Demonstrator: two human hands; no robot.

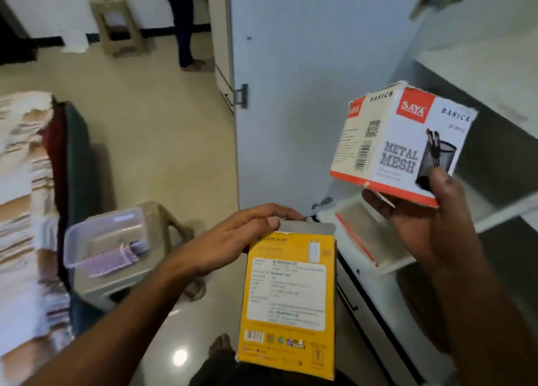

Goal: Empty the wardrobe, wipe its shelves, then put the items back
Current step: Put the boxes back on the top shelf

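The right hand (431, 219) at three o'clock holds up a white box (404, 141), thumb on its front and fingers under its orange base; it reads "SAYA", "BASICS" and "METAL MESH". The left hand (247, 234) at six o'clock grips the top edge of a yellow box (288, 301) marked "LAPCARE", its white label too blurred to read. Both boxes hang just in front of the open wardrobe (305, 65). At nine o'clock a clear tub (107, 240) sits on a stool (163, 228).
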